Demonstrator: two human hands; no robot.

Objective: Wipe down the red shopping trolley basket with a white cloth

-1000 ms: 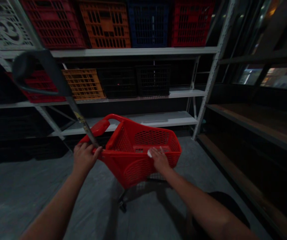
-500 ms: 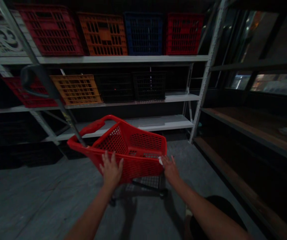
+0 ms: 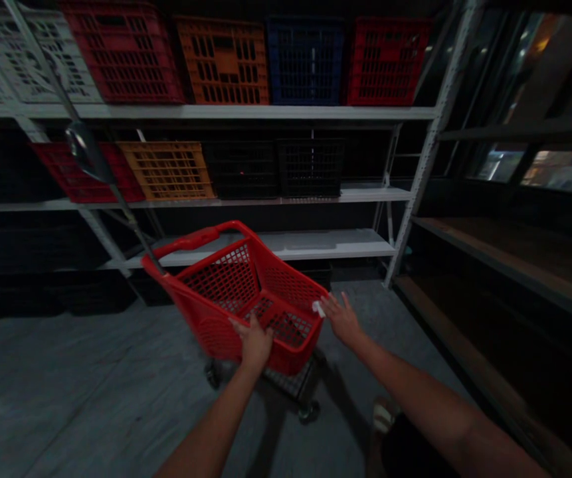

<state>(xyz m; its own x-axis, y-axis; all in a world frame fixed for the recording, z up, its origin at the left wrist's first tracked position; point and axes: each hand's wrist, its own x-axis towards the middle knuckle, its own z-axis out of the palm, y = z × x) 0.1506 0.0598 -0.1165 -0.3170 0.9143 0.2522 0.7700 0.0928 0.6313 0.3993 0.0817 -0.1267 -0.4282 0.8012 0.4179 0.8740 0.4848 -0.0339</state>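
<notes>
A red plastic shopping cart [image 3: 206, 332] with mesh walls stands on the floor before me, turned at an angle. My left hand [image 3: 256, 344] rests on the cart's near rim, its fingers spread rather than wrapped around it. At the cart's right front corner, my right hand [image 3: 343, 318] pinches a small crumpled white piece [image 3: 318, 308], perhaps tissue or cloth, against or close to the rim. Nothing lies in the visible part of the basket. A grey metal pole [image 3: 126, 212] with a dark fitting rises from the cart's handle end.
Behind the cart, a white metal rack [image 3: 266, 113] bears red, orange, blue and black crates, including an orange crate [image 3: 223, 61]. Dark shelving [image 3: 495, 252] with wooden boards runs along the right. My sandalled foot [image 3: 382, 415] is on the grey floor [image 3: 96, 392].
The cart has swung round, its right front end coming nearer to me. My left hand has moved right along the near rim. My right hand stays by the corner with the white piece.
</notes>
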